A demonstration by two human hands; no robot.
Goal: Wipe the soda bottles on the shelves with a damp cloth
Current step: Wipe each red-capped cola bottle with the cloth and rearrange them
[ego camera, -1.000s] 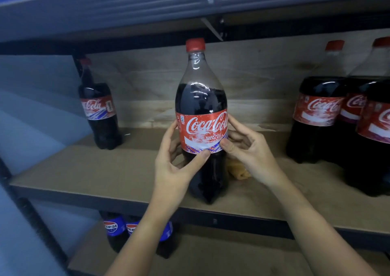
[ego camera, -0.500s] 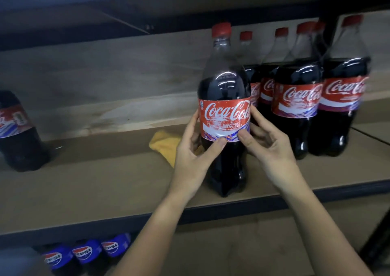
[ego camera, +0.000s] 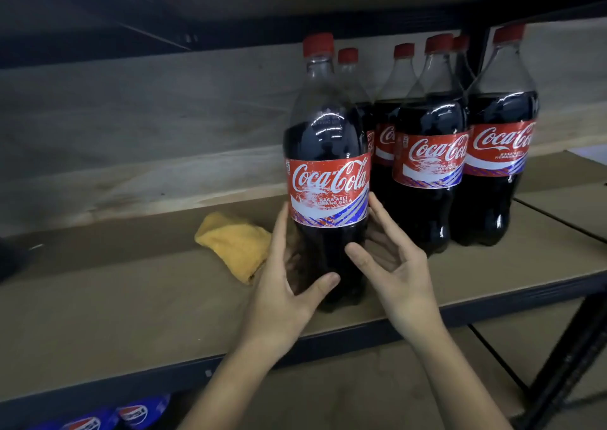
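Observation:
A large Coca-Cola bottle (ego camera: 328, 183) with a red cap stands upright on the brown shelf board (ego camera: 131, 298), close to the left of a group of like bottles. My left hand (ego camera: 282, 298) grips its lower body, with the thumb across the front and the fingers round the left side. Beside the bottle's right side is my right hand (ego camera: 394, 265), its fingers spread and fairly straight, fingertips touching just under the label. A crumpled yellow cloth (ego camera: 235, 245) lies on the shelf left of the bottle, and neither hand holds it.
Several Coca-Cola bottles (ego camera: 430, 160) stand packed at the right, partly on a second board. Pepsi bottles (ego camera: 131, 413) show on the lower shelf at bottom left. A dark bottle (ego camera: 10, 258) sits at the far left edge. A black shelf upright (ego camera: 565, 370) runs at lower right.
The bottle has moved right along the shelf to beside the group. Both hands have slid from the label down to the lower body, and my right hand's fingers have loosened.

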